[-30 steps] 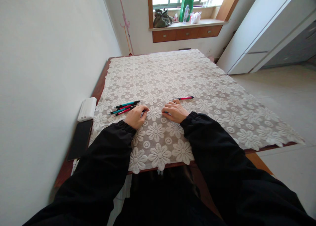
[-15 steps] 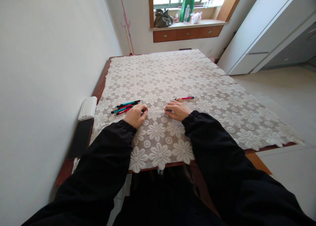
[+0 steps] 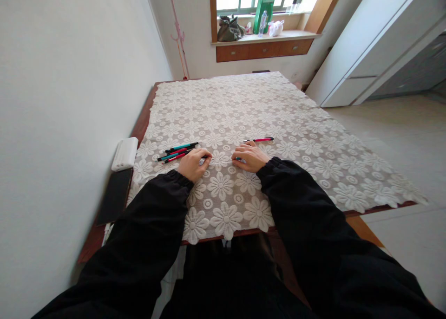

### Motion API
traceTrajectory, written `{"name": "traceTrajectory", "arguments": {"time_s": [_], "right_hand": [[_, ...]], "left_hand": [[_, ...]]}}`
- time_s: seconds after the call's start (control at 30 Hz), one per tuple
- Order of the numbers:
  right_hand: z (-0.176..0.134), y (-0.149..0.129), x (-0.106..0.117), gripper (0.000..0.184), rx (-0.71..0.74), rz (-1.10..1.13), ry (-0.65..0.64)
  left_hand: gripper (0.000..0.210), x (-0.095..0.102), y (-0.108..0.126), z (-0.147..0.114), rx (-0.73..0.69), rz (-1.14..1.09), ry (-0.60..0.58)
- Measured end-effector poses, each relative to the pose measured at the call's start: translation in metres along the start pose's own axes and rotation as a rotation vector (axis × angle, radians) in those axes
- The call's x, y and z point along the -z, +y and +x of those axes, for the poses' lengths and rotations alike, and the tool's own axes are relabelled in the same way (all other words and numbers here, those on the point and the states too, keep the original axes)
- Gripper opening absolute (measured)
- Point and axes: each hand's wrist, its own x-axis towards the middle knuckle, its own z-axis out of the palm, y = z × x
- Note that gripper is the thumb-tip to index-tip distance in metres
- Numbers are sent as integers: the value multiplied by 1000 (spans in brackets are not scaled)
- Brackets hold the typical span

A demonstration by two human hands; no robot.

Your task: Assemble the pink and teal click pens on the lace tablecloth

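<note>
A thin white strand [image 3: 221, 162] lies between the left hand [image 3: 193, 164] and the right hand [image 3: 250, 158], about as near to each; its long way runs side to side, one end pointing at each hand. The left hand pinches a dark thing [image 3: 205, 157]; the right hand pinches a teal thing [image 3: 238, 159]; both are mostly hidden, so I cannot tell what they are

Lettering: none legible. White box [image 3: 124, 154], beside wall: faint small marks near lower end, too small to read. Pens [image 3: 181, 147], in pile: any print too small to make out.
</note>
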Motion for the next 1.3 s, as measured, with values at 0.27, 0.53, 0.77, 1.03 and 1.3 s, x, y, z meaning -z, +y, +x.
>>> {"name": "traceTrajectory", "arguments": {"time_s": [0.27,0.53,0.77,1.03,1.3], "right_hand": [[4,-10,-8,21,5,-45,53],[6,-10,-6,23,-88,39,-3],[9,-12,-17,22,-103,118,-21],[7,-7,-18,24,-25,176,25],[6,-6,-19,26,10,173,79]], "left_hand": [[23,-3,-5,-1,-119,34,-69],[23,-2,-4,-1,-124,40,-87],[21,-2,-3,0,-67,35,-60],[20,-3,-5,1,-58,62,-40],[21,-4,-9,1,-72,68,-42]]}}
